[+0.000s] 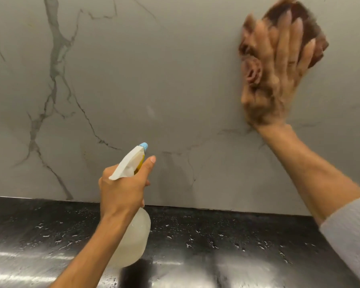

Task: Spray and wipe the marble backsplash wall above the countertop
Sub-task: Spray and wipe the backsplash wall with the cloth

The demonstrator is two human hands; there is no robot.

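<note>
The grey marble backsplash wall [154, 80] with dark veins fills the upper view. My right hand [279, 75] lies flat against it at the upper right, fingers spread, pressing a brown cloth [308, 28] to the stone; hand and cloth are motion-blurred. My left hand [123, 190] grips the neck of a translucent spray bottle [133, 235] low in the middle. Its white trigger head with a blue nozzle [143, 146] points at the wall, and my index finger reaches forward beside it.
A glossy black countertop [216, 246] with white flecks and light reflections runs along the bottom, meeting the wall at a straight seam. A grey sleeve [351, 231] covers my right forearm at the right edge.
</note>
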